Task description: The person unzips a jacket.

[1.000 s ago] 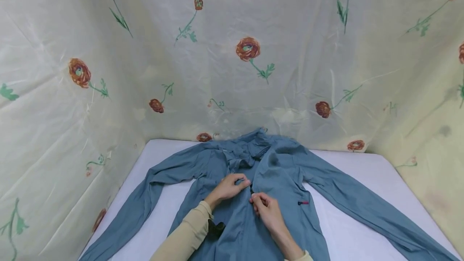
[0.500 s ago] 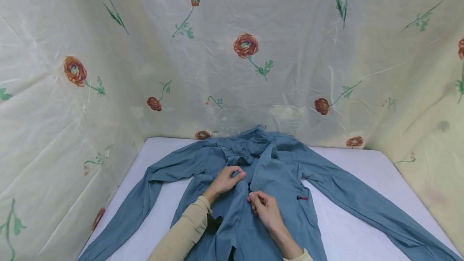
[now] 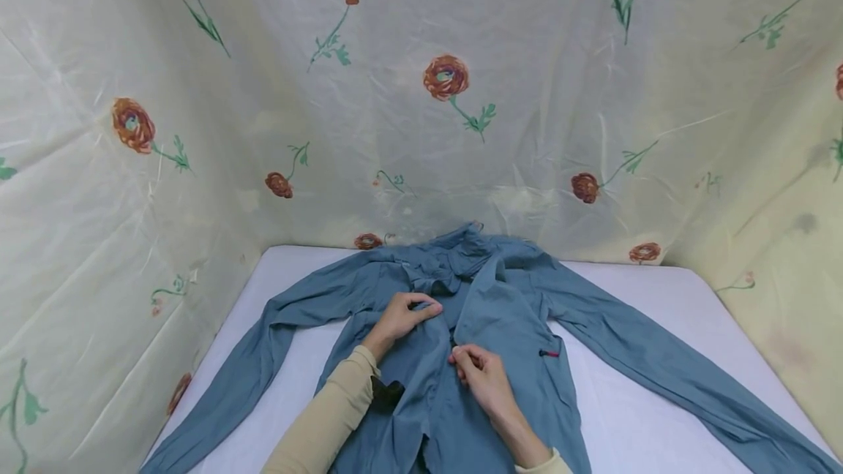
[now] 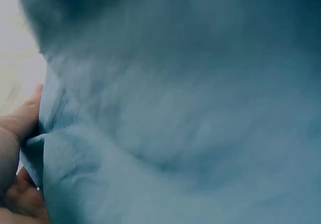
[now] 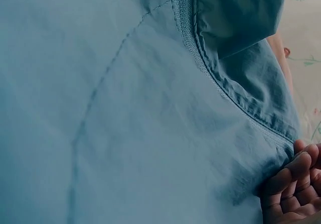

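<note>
A blue-grey zip-up jacket (image 3: pixel 514 313) lies spread, front up, with its collar at the back. My left hand (image 3: pixel 402 319) pinches the edge of its left front flap between thumb and fingers, lifting the cloth; in the left wrist view that cloth (image 4: pixel 175 113) fills most of the picture. My right hand (image 3: pixel 486 380), lower and to the right, pinches the jacket's zipper at the front opening. In the right wrist view the zipper tape (image 5: pixel 228 96) curves down to these curled fingers (image 5: pixel 296 176). The pull itself is hidden by the fingertips.
The jacket lies on a white table (image 3: pixel 626 379), its left sleeve (image 3: pixel 246 368) and right sleeve (image 3: pixel 665 368) spread wide. A small red tab (image 3: pixel 549 353) marks the right side of the body. Cream flowered curtains (image 3: pixel 514 145) enclose the back and sides.
My left hand has moved up and left with the flap, away from the right hand. The right hand stays almost in place. A dark gap now shows low on the jacket front.
</note>
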The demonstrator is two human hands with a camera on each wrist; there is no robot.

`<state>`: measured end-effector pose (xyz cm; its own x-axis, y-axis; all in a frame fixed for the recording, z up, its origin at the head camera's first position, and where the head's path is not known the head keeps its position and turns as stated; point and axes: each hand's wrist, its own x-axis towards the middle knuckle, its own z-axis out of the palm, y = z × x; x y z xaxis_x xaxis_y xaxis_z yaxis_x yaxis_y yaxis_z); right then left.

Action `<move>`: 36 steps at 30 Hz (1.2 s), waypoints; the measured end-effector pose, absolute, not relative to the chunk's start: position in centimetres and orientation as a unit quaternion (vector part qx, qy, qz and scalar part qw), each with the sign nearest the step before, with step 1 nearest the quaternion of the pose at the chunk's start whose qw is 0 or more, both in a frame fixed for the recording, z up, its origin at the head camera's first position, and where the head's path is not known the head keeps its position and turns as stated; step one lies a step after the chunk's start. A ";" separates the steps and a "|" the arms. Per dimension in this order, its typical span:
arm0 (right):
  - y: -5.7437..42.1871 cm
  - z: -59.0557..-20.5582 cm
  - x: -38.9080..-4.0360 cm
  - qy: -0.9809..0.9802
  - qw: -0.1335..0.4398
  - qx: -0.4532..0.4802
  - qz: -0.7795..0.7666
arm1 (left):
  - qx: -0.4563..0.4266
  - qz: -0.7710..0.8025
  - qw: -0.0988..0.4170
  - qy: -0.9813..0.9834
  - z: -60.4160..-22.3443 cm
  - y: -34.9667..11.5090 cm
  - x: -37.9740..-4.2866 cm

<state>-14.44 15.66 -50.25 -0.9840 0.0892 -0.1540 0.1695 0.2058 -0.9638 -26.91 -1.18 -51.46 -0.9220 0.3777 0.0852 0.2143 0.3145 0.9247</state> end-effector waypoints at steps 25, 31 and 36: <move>15.1 -50.5 -13.5 0.775 0.052 0.062 -0.627 | 0.236 0.339 -0.064 0.908 -50.3 -2.1 -25.7; 15.6 -50.5 -13.3 0.770 0.058 0.061 -0.632 | 0.375 0.173 -0.090 0.906 -48.8 -1.1 -21.4; 16.6 -49.8 -13.1 0.787 0.071 0.040 -0.612 | 0.414 0.176 -0.053 0.891 -48.8 -0.8 -19.9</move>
<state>-13.15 16.62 -49.82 -0.9867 -0.0240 -0.1608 0.1498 0.2487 -0.9569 -19.93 -0.84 -48.82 -0.6511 0.7200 0.2400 0.7572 0.5944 0.2709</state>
